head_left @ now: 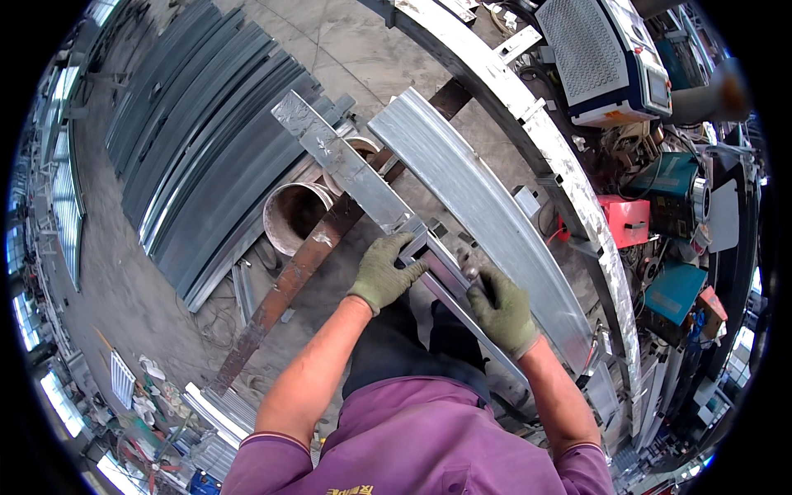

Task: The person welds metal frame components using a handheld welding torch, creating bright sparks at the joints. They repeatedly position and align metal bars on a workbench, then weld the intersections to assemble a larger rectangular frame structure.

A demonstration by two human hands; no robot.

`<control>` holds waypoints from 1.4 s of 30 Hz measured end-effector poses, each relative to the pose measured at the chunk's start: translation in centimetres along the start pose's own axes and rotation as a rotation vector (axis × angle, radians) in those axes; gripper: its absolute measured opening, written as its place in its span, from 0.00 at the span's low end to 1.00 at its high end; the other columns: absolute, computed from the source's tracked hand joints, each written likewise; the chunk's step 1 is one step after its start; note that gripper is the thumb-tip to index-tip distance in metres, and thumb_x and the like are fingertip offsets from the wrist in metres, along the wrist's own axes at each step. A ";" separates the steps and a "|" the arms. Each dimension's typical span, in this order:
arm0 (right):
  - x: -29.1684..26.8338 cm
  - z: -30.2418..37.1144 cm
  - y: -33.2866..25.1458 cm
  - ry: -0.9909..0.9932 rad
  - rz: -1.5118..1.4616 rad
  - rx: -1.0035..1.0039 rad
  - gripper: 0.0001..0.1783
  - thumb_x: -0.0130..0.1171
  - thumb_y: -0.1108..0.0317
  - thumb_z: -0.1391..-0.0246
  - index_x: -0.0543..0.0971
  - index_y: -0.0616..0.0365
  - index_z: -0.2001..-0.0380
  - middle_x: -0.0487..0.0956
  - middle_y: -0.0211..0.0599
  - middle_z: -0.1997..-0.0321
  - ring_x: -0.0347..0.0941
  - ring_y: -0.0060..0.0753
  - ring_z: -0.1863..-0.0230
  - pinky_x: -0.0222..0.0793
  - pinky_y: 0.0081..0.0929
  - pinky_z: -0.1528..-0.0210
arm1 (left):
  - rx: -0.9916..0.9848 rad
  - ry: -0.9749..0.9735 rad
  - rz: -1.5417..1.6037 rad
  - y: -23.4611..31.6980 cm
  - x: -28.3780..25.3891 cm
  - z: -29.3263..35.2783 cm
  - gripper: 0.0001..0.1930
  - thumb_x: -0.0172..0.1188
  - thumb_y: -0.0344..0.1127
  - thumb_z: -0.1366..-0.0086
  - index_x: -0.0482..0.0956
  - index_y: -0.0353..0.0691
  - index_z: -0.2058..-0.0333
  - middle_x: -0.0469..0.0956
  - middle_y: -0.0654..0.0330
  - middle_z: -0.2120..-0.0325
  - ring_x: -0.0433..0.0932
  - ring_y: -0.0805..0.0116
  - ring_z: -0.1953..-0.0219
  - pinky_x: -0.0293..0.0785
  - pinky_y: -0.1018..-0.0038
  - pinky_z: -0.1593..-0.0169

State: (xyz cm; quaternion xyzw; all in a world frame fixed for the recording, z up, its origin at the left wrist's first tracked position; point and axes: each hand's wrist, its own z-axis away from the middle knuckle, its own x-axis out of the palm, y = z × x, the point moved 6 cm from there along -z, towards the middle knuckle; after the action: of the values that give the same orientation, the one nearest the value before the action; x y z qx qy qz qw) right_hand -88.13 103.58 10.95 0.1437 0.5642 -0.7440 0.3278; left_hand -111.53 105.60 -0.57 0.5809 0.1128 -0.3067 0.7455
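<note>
In front of me a long galvanized steel profile [351,169] runs slantwise from upper left toward my body. A shorter metal channel piece [443,266] lies along its near part, between my hands. My left hand [384,271], in a green work glove, is closed on the upper left end of this piece, fingertips at its edge. Also gloved, my right hand [503,312] grips its lower right end; the thumb and palm hide part of it. Right of them lies a wide galvanized steel channel [462,177], parallel to the profile.
A rusty beam [285,301] crosses beneath the profile, beside a round bucket [295,216]. Stacked steel profiles [210,140] cover the floor at left. A long pale steel rail [569,177] curves past on the right, with a red box [624,221] and teal machines [672,290] beyond.
</note>
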 end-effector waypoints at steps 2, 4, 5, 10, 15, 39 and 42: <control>0.6 1.6 -0.2 -0.083 0.086 0.000 0.18 0.65 0.63 0.35 0.82 0.60 0.46 0.87 0.52 0.57 0.85 0.62 0.59 0.79 0.50 0.58 | -0.076 -0.082 -0.053 0.6 -0.3 -1.2 0.34 0.77 0.51 0.39 0.83 0.38 0.40 0.84 0.43 0.45 0.80 0.43 0.40 0.74 0.57 0.34; 1.9 3.4 -0.2 -0.157 0.267 -0.032 0.18 0.64 0.60 0.34 0.82 0.57 0.46 0.86 0.48 0.56 0.85 0.58 0.62 0.79 0.53 0.61 | -0.104 -0.072 -0.096 0.8 0.2 -1.3 0.31 0.76 0.50 0.38 0.85 0.37 0.42 0.85 0.43 0.47 0.80 0.43 0.42 0.75 0.56 0.36; 2.3 3.8 -0.5 -0.166 0.311 -0.083 0.18 0.64 0.59 0.33 0.82 0.56 0.46 0.86 0.48 0.57 0.85 0.57 0.62 0.79 0.53 0.62 | -0.080 -0.021 -0.118 0.6 0.6 -1.1 0.30 0.75 0.49 0.38 0.85 0.36 0.42 0.85 0.43 0.47 0.80 0.43 0.42 0.75 0.55 0.36; 3.7 3.3 1.0 -0.295 0.507 -0.117 0.22 0.63 0.58 0.34 0.79 0.53 0.41 0.85 0.49 0.57 0.85 0.57 0.60 0.79 0.55 0.61 | -0.053 0.126 -0.117 -0.2 2.2 -0.2 0.27 0.68 0.44 0.37 0.84 0.35 0.43 0.84 0.45 0.46 0.79 0.42 0.44 0.73 0.52 0.36; 3.8 3.5 1.4 -0.253 0.503 -0.040 0.24 0.62 0.58 0.33 0.77 0.53 0.37 0.85 0.51 0.57 0.84 0.61 0.59 0.78 0.58 0.60 | -0.059 0.211 -0.117 0.1 3.1 -0.1 0.26 0.64 0.40 0.36 0.82 0.34 0.41 0.83 0.43 0.46 0.77 0.40 0.42 0.70 0.50 0.34; -3.1 3.6 4.3 0.011 0.546 -0.024 0.20 0.65 0.58 0.33 0.82 0.51 0.42 0.86 0.46 0.62 0.84 0.58 0.66 0.77 0.54 0.65 | 0.018 0.242 0.064 -0.2 2.9 1.3 0.35 0.75 0.41 0.39 0.77 0.35 0.35 0.79 0.41 0.40 0.77 0.42 0.37 0.71 0.55 0.31; -0.6 4.7 1.8 -0.077 0.456 -0.126 0.21 0.66 0.57 0.34 0.83 0.52 0.43 0.86 0.45 0.62 0.84 0.56 0.66 0.78 0.52 0.65 | 0.018 0.267 0.085 -0.3 3.3 1.5 0.35 0.75 0.40 0.40 0.77 0.35 0.35 0.79 0.42 0.40 0.76 0.42 0.36 0.70 0.55 0.30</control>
State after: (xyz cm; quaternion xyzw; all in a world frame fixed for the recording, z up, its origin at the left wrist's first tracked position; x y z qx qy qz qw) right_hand -85.82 99.14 11.44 0.2182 0.5498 -0.6190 0.5167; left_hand -109.39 103.10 -2.07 0.6273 0.1836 -0.1960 0.7310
